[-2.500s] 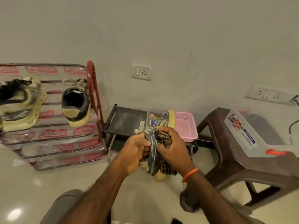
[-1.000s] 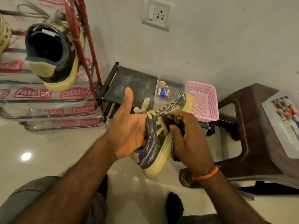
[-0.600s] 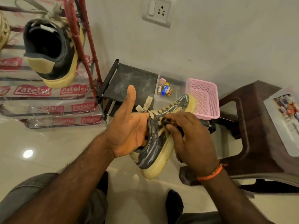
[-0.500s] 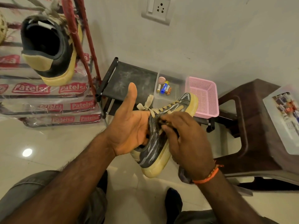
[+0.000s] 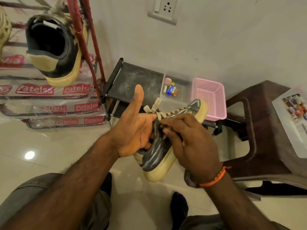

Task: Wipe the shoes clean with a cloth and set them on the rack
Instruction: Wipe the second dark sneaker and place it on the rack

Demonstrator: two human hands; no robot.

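Note:
A dark grey shoe [image 5: 157, 156] with a yellowed sole and beige laces is held in the air, toe pointing away to the right. My left hand [image 5: 132, 130] grips it at the opening, thumb pointing up. My right hand [image 5: 191, 143] lies over the shoe's side near the laces, fingers curled on a dark cloth [image 5: 163, 127] that is almost entirely hidden under them. A matching shoe [image 5: 54, 47] sits heel-out on the red-framed, plastic-wrapped rack [image 5: 78, 30] at the upper left. Part of another shoe [image 5: 4, 30] shows at the left edge.
Against the wall stands a low black stand [image 5: 137, 77] holding a clear box with batteries [image 5: 171, 90] and a pink basket [image 5: 209, 97]. A brown plastic stool [image 5: 265, 130] on the right carries a clear lidded container [image 5: 292, 122]. My knees frame the glossy floor below.
The view has come closer and lower. My right hand has slid the cloth up the shoe's side toward the laces, and the cloth is now nearly covered. My left hand keeps its hold.

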